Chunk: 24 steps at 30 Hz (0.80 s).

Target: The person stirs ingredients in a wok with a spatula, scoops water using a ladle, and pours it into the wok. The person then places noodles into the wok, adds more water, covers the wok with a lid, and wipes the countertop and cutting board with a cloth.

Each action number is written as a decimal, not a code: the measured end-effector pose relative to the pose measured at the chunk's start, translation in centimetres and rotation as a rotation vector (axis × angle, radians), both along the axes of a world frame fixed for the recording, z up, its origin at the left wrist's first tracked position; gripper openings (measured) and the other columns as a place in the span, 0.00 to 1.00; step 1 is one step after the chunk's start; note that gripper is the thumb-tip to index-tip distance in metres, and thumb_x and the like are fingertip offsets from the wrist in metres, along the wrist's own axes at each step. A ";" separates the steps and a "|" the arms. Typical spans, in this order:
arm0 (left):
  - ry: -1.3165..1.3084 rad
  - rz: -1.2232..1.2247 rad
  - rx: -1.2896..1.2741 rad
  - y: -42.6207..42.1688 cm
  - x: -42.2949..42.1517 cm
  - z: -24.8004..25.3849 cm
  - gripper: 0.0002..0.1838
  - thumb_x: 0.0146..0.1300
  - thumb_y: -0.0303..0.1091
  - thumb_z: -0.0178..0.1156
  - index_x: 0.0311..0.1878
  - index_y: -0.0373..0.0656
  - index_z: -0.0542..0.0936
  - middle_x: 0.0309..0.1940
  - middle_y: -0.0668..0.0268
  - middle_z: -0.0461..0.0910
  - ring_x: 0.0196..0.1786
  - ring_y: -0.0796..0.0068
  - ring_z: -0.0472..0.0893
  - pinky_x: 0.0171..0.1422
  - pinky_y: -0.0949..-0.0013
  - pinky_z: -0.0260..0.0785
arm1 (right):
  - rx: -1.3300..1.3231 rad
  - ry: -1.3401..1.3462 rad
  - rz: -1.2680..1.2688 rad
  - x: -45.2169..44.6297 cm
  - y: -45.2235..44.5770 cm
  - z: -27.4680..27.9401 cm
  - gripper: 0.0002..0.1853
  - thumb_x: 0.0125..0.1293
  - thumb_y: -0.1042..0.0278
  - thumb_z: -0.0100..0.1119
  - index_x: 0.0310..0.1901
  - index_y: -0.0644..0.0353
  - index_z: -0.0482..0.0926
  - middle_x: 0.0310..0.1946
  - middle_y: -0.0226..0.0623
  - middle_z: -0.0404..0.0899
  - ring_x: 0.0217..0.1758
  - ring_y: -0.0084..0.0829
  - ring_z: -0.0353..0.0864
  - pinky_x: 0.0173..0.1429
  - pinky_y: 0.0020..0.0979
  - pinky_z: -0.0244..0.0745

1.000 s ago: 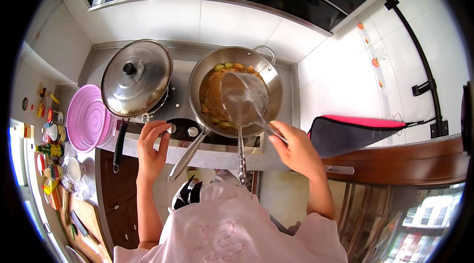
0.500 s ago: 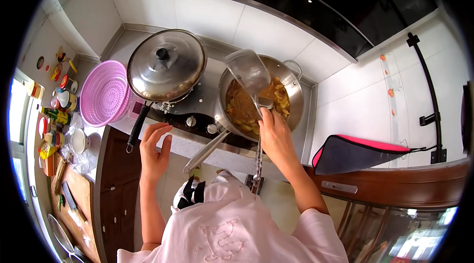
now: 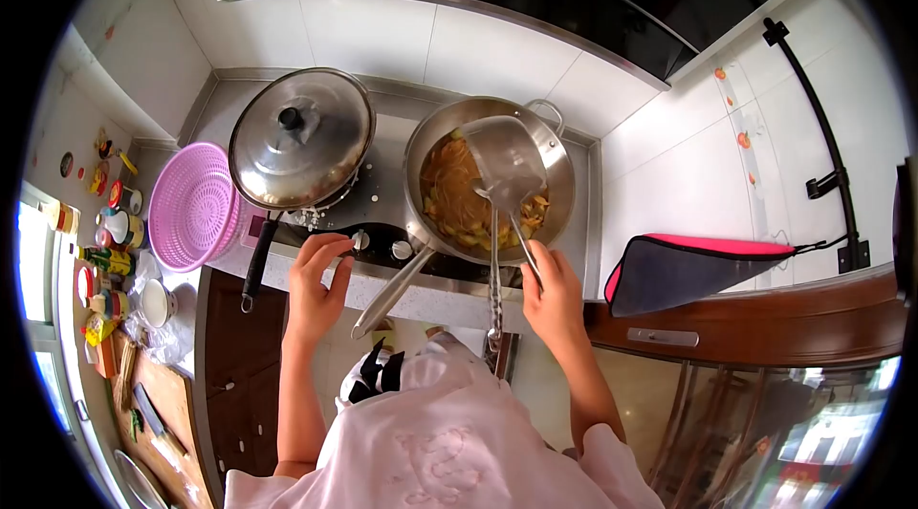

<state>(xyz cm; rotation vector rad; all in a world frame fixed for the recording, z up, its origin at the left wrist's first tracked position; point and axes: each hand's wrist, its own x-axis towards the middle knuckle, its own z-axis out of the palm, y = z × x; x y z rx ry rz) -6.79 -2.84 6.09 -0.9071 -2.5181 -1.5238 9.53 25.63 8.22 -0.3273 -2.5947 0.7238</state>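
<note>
My right hand (image 3: 555, 297) is closed around the thin handle of a metal spatula (image 3: 504, 153). The spatula's broad blade is over the right side of a steel wok (image 3: 564, 179), which contains brown broth, noodle-like strands and yellowish pieces (image 3: 451, 186). A spoon with a patterned handle (image 3: 494, 284) leans in the wok, its handle crossing the near rim just left of my right hand. My left hand (image 3: 317, 287) is empty, fingers bent and thumb apart, in front of a stove knob (image 3: 360, 239); I cannot tell whether the fingertips touch it.
A lidded pan (image 3: 304, 141) stands left of the wok, its black handle (image 3: 258, 265) pointing toward me. Beyond it sits a purple basket (image 3: 194, 208). Jars, a white bowl (image 3: 158, 302) and a knife (image 3: 153, 413) on a board line the left. A dark cloth (image 3: 684, 275) hangs right.
The spatula blade has shifted right and lower over the wok, and my right hand has drawn back toward me and rightward. My left hand has moved slightly right, nearer the knob. The view has shifted slightly.
</note>
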 end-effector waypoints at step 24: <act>0.291 0.112 -0.759 -0.3 -29.0 -6.3 0.23 0.64 0.38 0.66 0.61 0.47 0.78 0.51 0.45 0.76 0.56 0.39 0.77 0.59 0.45 0.72 | -0.179 0.239 -0.302 4.3 -1.5 -0.5 0.17 0.67 0.79 0.61 0.57 0.69 0.79 0.32 0.43 0.75 0.30 0.34 0.73 0.34 0.34 0.68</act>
